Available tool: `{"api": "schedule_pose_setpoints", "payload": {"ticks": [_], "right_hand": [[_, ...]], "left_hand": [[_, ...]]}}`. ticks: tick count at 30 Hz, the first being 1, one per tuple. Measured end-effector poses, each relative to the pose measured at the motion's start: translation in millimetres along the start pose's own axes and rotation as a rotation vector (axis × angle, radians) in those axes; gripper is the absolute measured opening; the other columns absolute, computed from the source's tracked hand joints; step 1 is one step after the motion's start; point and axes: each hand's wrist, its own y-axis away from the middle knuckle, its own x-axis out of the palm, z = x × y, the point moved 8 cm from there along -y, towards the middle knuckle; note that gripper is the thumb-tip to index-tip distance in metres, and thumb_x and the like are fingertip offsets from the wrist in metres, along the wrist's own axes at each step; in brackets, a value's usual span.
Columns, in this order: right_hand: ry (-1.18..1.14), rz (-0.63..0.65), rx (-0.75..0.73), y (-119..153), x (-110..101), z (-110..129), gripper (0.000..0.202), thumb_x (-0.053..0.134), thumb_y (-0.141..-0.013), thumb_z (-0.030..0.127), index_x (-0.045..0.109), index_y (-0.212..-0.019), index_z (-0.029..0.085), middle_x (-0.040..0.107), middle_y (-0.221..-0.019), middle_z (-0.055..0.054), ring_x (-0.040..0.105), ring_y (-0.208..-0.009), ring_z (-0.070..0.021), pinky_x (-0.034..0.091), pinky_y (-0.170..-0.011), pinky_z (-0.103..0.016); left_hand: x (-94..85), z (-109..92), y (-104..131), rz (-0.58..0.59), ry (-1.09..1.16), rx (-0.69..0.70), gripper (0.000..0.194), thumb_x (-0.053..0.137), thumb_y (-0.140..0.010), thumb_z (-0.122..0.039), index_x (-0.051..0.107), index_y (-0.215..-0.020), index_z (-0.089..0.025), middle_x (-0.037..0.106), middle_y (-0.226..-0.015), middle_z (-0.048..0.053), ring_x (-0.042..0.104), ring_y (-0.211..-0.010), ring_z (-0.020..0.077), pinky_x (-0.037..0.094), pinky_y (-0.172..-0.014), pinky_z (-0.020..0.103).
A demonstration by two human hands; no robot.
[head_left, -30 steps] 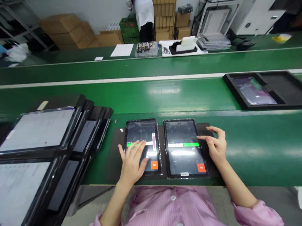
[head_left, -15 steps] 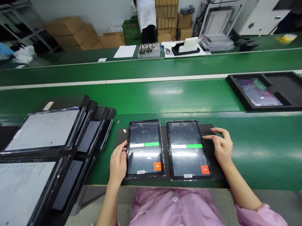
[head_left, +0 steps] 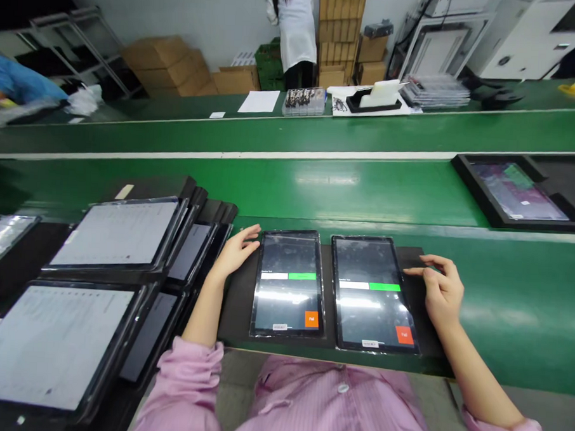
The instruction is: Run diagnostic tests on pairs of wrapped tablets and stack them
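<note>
Your left hand (head_left: pixel 238 254) has come off the left tablet (head_left: pixel 289 254), whose screen it covered a second ago; it now sits at that tablet's upper left corner, fingers loosely parted, gripping nothing. The slider on this screen is gone, and the green block (head_left: pixel 302 276) now stands at the right of its bar, matching the right tablet (head_left: pixel 363 257). In consequence, both screens are judged readable side by side, each with an orange-red Fail box (head_left: pixel 311 319) at lower right. Your right hand (head_left: pixel 443 295) remains beside the right tablet's right edge, index finger extended, holding nothing; contact with either tablet cannot be confirmed. Your hands are well apart. Both tablets lie face up on the dark mat (head_left: pixel 238 308) between them, with the tablet stack (head_left: pixel 119 233) to your left and a tray (head_left: pixel 565 173) beyond, far right
</note>
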Motion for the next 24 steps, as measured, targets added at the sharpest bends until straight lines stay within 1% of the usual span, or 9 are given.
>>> {"api": "schedule_pose_setpoints", "payload": {"ticks": [2,4,6,8,12,14,18,22,24], "right_hand": [[0.008,0.006,0.0,0.4,0.5,-1.2,0.048,0.051,-0.099,0.054,0.083,-0.077,0.025,0.067,-0.106,-0.01,0.062,-0.097,-0.0277,0.05,-0.094,-0.05],[0.011,0.01,0.002,-0.3,1.9,-2.9,0.049,0.05,-0.098,0.054,0.083,-0.077,0.025,0.066,-0.105,-0.01,0.062,-0.096,-0.0274,0.05,-0.093,-0.05],[0.004,0.011,0.005,-2.2,4.1,-5.0,0.049,0.051,-0.098,0.055,0.083,-0.076,0.025,0.066,-0.104,-0.009,0.063,-0.094,-0.0267,0.051,-0.091,-0.049],[-0.009,0.016,0.007,-4.5,7.0,-6.8,0.049,0.051,-0.098,0.055,0.083,-0.075,0.025,0.066,-0.104,-0.009,0.063,-0.093,-0.0263,0.051,-0.088,-0.048],[-0.016,0.032,-0.004,-5.8,10.9,-8.0,0.047,0.053,-0.098,0.053,0.083,-0.076,0.026,0.067,-0.104,-0.01,0.062,-0.097,-0.0278,0.05,-0.088,-0.049],[-0.016,0.039,-0.014,-4.5,11.1,-7.2,0.046,0.053,-0.099,0.052,0.084,-0.077,0.026,0.067,-0.105,-0.01,0.061,-0.1,-0.0284,0.05,-0.089,-0.049],[-0.002,0.04,-0.022,-2.5,9.7,-5.2,0.044,0.053,-0.099,0.05,0.084,-0.078,0.026,0.066,-0.105,-0.01,0.06,-0.101,-0.0285,0.05,-0.09,-0.049],[0.002,0.035,-0.021,-3.6,9.3,-4.2,0.045,0.053,-0.099,0.05,0.083,-0.077,0.026,0.067,-0.105,-0.01,0.06,-0.1,-0.0284,0.05,-0.089,-0.049],[0.001,0.029,-0.022,-4.4,8.9,-3.7,0.045,0.053,-0.099,0.051,0.083,-0.077,0.026,0.067,-0.104,-0.01,0.06,-0.098,-0.0284,0.05,-0.087,-0.048]], "left_hand": [[6.0,4.2,-18.5,-0.013,0.023,-0.017,0.056,0.058,-0.089,-0.05,0.069,-0.129,-0.012,0.075,-0.128,0.019,0.073,-0.115,0.0304,0.062,-0.088,0.04],[10.7,7.0,-26.2,-0.049,0.026,-0.026,0.053,0.054,-0.092,-0.05,0.071,-0.124,-0.012,0.077,-0.122,0.018,0.074,-0.113,0.0304,0.062,-0.088,0.04],[12.9,7.4,-24.9,-0.083,0.026,-0.024,0.048,0.053,-0.094,-0.049,0.073,-0.121,-0.015,0.079,-0.12,0.016,0.073,-0.115,0.0295,0.059,-0.097,0.042],[13.7,5.8,-19.0,-0.087,0.038,-0.014,0.045,0.055,-0.093,-0.047,0.073,-0.121,-0.016,0.079,-0.121,0.014,0.072,-0.119,0.0281,0.056,-0.104,0.041],[13.4,1.6,-10.7,-0.054,0.067,-0.001,0.048,0.066,-0.084,-0.038,0.07,-0.128,-0.019,0.074,-0.134,0.012,0.07,-0.124,0.0266,0.054,-0.108,0.042],[13.0,1.9,-12.2,-0.05,0.076,-0.012,0.05,0.068,-0.079,-0.033,0.07,-0.127,-0.02,0.075,-0.132,0.011,0.07,-0.122,0.0264,0.055,-0.107,0.043],[13.7,6.4,-21.2,-0.071,0.097,-0.058,0.037,0.069,-0.078,-0.029,0.074,-0.113,-0.016,0.081,-0.114,0.013,0.076,-0.11,0.0267,0.058,-0.1,0.041],[12.7,8.1,-26.4,-0.154,0.095,-0.087,0.017,0.068,-0.082,-0.028,0.075,-0.095,-0.019,0.083,-0.099,0.009,0.078,-0.098,0.0251,0.058,-0.097,0.039],[11.8,7.2,-27.5,-0.202,0.103,-0.087,0.011,0.068,-0.083,-0.027,0.073,-0.089,-0.02,0.083,-0.094,0.007,0.078,-0.095,0.0248,0.057,-0.096,0.039]]}}
